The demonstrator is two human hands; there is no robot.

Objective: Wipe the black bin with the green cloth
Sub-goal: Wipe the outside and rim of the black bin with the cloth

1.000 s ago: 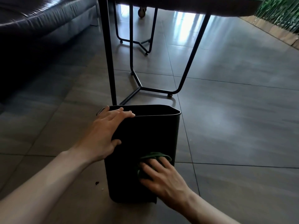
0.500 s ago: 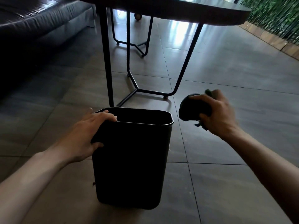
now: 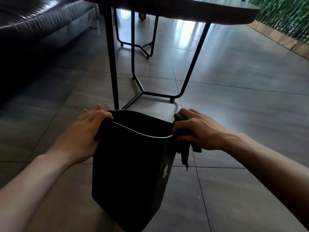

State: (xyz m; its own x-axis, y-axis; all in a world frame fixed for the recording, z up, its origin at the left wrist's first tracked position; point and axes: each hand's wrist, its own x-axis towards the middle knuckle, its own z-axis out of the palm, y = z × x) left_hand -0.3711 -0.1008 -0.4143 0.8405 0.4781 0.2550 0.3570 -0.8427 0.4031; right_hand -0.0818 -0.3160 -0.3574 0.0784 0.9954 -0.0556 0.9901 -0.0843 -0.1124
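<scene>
The black bin (image 3: 130,173) stands on the tiled floor in front of me, turned so one corner faces me and leaning slightly. My left hand (image 3: 83,133) grips its left rim, fingers over the top edge. My right hand (image 3: 199,131) holds the green cloth (image 3: 184,148) against the bin's right side near the rim. Part of the cloth hangs down below my palm. A small white mark shows on the bin's right face.
A dark table (image 3: 175,9) with thin black metal legs (image 3: 113,64) stands just behind the bin. A dark leather sofa (image 3: 33,25) fills the far left. Green plants with a wooden border (image 3: 284,22) run along the far right. Grey floor tiles spread out to the right.
My right hand lifted the cloth off the bin's front, swung right and has come down on the bin's right side. The bin has been turned, and my left hand stays on the rim.
</scene>
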